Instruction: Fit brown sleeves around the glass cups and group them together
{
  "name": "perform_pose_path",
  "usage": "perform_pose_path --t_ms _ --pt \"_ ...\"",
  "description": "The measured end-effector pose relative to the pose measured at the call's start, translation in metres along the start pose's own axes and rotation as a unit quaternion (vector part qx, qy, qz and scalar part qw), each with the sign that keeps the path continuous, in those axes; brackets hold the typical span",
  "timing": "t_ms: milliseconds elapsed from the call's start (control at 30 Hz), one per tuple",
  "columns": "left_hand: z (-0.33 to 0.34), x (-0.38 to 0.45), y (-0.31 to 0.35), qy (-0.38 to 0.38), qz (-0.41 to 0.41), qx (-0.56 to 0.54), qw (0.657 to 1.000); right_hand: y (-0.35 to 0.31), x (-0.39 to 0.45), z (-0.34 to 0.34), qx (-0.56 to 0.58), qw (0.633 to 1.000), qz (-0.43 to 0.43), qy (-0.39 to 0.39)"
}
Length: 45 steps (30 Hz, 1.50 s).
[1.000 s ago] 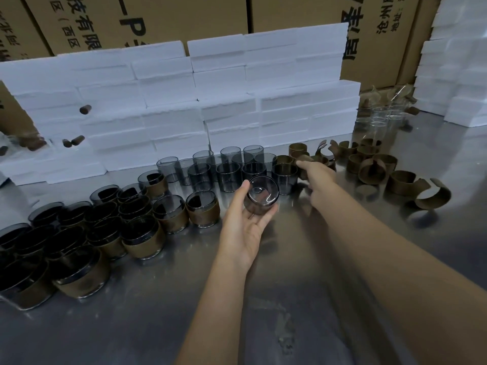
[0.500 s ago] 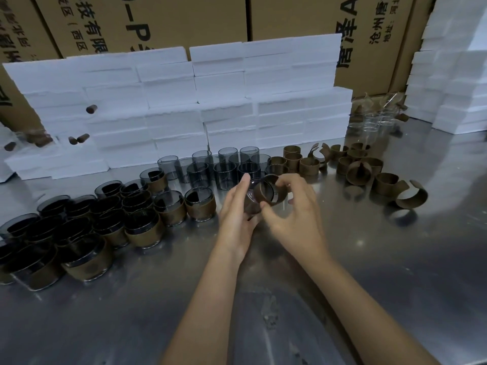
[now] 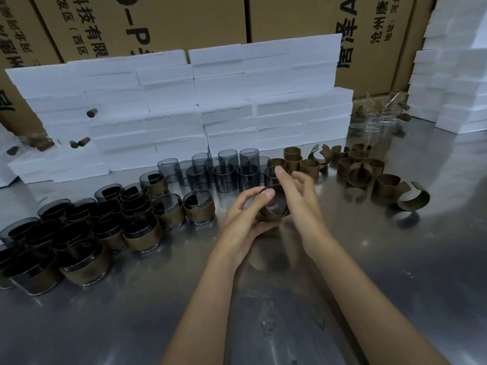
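Note:
My left hand (image 3: 246, 219) grips a smoky glass cup (image 3: 275, 204) held on its side above the steel table, with a brown sleeve around it. My right hand (image 3: 297, 196) rests against the cup's right side, fingers spread and pointing up. Bare smoky glass cups (image 3: 224, 175) stand in rows just behind my hands. Loose brown sleeves (image 3: 361, 169) lie scattered to the right. Cups wearing brown sleeves (image 3: 100, 233) are grouped at the left, the nearest one (image 3: 199, 206) close to my left hand.
The steel table (image 3: 395, 259) stretches to the right and toward me. White foam blocks (image 3: 210, 106) are stacked behind the cups, more foam (image 3: 453, 75) at far right. Clear glass cups (image 3: 374, 122) stand at the back right. Cardboard boxes (image 3: 158, 22) line the back.
My right hand fetched a brown sleeve from the pile and brought it to the cup in my left hand. The sleeve now sits around the cup, and my right fingers have spread.

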State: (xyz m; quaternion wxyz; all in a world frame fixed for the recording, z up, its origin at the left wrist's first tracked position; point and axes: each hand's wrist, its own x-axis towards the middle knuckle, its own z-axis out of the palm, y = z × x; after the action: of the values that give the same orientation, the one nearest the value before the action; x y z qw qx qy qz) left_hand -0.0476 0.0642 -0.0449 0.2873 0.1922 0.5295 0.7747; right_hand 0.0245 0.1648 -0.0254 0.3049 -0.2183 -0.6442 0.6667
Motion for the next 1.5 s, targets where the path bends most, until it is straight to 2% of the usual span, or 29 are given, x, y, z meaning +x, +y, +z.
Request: perform_pose_path --t_ms 67,133,433,1033,1167,1267,1333,1500 --pt "-0.001 0.000 0.000 -0.020 -0.002 0.019 1.000 0.006 0.007 -0.001 -0.061 0.995 0.049 -0.054" --pt "-0.004 0.002 0.000 -0.020 -0.003 0.027 0.999 0.012 0.010 -0.001 -0.104 0.991 0.053 -0.068" --pt "-0.005 0.003 0.000 -0.010 -0.013 0.026 1.000 0.013 0.017 -0.003 -0.091 0.991 0.092 -0.025" --pt "-0.001 -0.002 0.003 -0.031 -0.024 0.014 0.999 0.017 0.019 -0.005 -0.066 0.993 0.098 -0.001" --pt "0.002 -0.003 -0.002 -0.048 -0.007 0.060 0.997 0.022 0.023 -0.007 -0.075 0.990 0.085 0.084" --pt "0.004 -0.005 -0.002 -0.061 -0.012 0.041 0.997 0.024 0.021 -0.010 -0.058 0.992 0.086 0.070" --pt "0.004 -0.003 0.000 -0.034 -0.010 0.010 0.999 0.024 0.019 -0.010 -0.033 0.993 0.088 0.070" --pt "0.010 0.003 -0.003 0.118 -0.024 0.004 0.993 0.020 0.008 0.001 0.061 0.988 0.129 0.051"
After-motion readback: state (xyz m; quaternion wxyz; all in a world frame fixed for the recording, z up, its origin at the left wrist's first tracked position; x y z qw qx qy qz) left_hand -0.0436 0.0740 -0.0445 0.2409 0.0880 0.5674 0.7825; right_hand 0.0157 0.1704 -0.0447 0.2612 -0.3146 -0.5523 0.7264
